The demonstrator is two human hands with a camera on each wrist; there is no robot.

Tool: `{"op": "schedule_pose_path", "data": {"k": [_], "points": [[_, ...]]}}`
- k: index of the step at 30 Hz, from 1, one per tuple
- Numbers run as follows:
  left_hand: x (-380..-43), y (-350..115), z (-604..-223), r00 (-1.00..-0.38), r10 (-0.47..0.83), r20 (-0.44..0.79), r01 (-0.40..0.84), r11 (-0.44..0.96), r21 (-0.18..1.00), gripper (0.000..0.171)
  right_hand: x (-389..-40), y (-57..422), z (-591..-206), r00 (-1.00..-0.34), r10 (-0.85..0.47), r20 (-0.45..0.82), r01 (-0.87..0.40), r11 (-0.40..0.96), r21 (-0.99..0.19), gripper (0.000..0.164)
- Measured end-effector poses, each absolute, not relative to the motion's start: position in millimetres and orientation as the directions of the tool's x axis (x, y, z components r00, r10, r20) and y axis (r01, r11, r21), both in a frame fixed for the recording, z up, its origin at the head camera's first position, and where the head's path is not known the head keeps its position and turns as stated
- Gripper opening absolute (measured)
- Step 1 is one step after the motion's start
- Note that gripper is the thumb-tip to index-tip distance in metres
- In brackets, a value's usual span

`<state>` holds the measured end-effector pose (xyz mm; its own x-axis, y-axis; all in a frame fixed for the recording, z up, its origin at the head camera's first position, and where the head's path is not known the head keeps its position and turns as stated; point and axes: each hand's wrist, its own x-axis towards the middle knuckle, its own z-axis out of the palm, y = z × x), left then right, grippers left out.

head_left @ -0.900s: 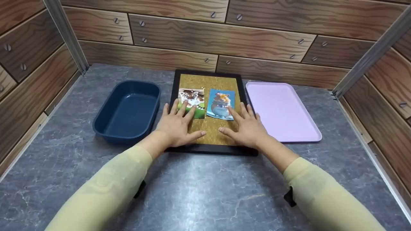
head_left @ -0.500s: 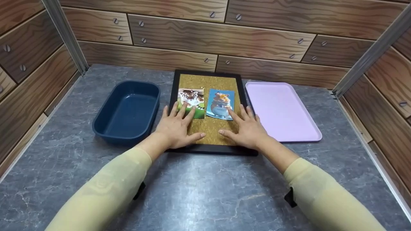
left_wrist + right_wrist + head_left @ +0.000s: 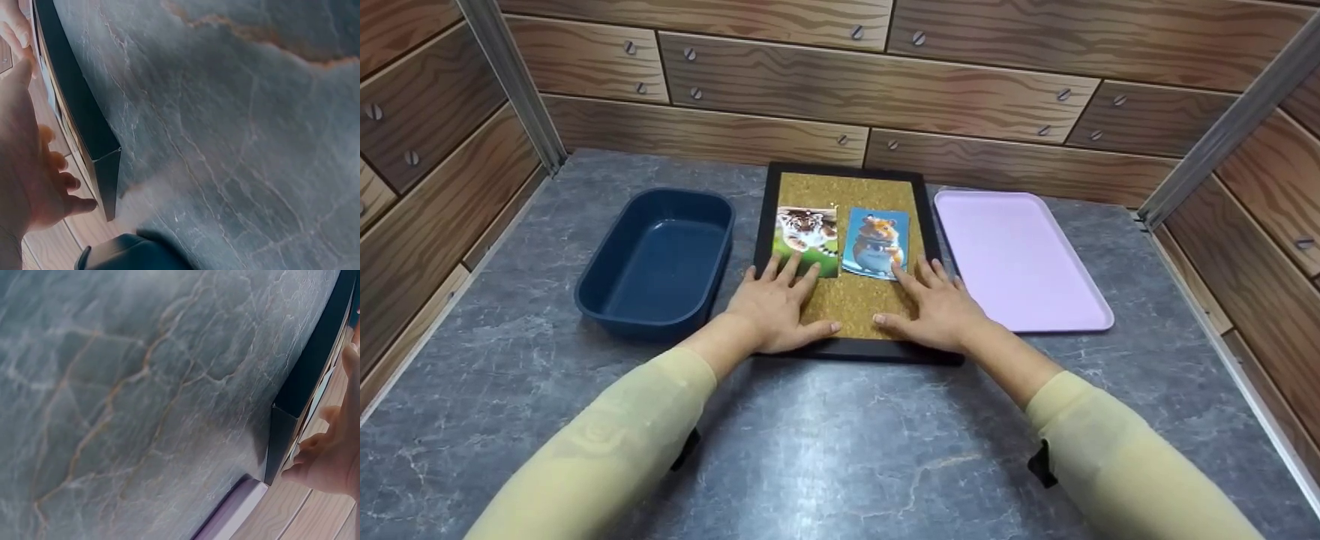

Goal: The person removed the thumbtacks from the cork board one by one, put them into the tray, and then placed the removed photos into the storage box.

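A cork board (image 3: 855, 304) in a black frame lies on the table, with two picture cards side by side on it. The left card (image 3: 808, 232) shows a tiger cub on green. On the right one (image 3: 876, 240) is a cartoon hamster on blue, its lower edge slightly curved. My left hand (image 3: 772, 307) is spread over the board's lower left, fingertips around the tiger card's bottom. Over the lower right, my right hand (image 3: 941, 307) is spread too, its index fingertip at the hamster card's lower corner. Neither hand grips anything. Both wrist views show the hands beside the frame's thick edge (image 3: 76, 84).
To the left stands a deep dark blue bin (image 3: 656, 262). A flat lilac tray (image 3: 1020, 262) lies at the right, close along the board's frame. Wood-patterned walls (image 3: 810, 82) enclose the grey marbled table (image 3: 840, 450) at the back and sides.
My left hand has drawn back slightly toward me, uncovering more of the tiger card. The right hand has shifted back a little too. Board and cards have stayed in place.
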<state>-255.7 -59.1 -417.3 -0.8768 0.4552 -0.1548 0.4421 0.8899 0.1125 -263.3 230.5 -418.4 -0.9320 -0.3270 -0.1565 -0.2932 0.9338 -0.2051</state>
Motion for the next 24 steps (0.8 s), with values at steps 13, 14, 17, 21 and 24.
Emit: {"op": "schedule_pose_path", "data": {"k": [13,14,17,21,24], "points": [[-254.6,-59.5,-422.2,-0.871,0.459,-0.177,0.45,0.888,0.09,0.103,-261.2,233.4,-421.5,-0.918,-0.36,-0.167,-0.323,0.922,-0.213,0.102],[-254.5,-59.4,-422.7,-0.87,0.46,-0.177,0.452,0.888,0.088,0.103,-260.8,233.5,-421.6,-0.918,-0.359,-0.168,-0.322,0.923,-0.211,0.102],[-254.1,-58.9,-423.8,-0.869,0.463,-0.176,0.457,0.886,0.078,0.103,-259.8,233.8,-422.1,-0.919,-0.358,-0.163,-0.323,0.923,-0.207,0.101],[-254.1,-58.8,-424.3,-0.867,0.464,-0.179,0.462,0.885,0.057,0.104,-259.5,234.3,-423.1,-0.919,-0.363,-0.155,-0.331,0.922,-0.2,0.101],[-254.5,-58.7,-424.3,-0.866,0.465,-0.182,0.465,0.884,0.046,0.104,-259.8,234.8,-423.7,-0.919,-0.362,-0.156,-0.331,0.924,-0.193,0.102]]}}
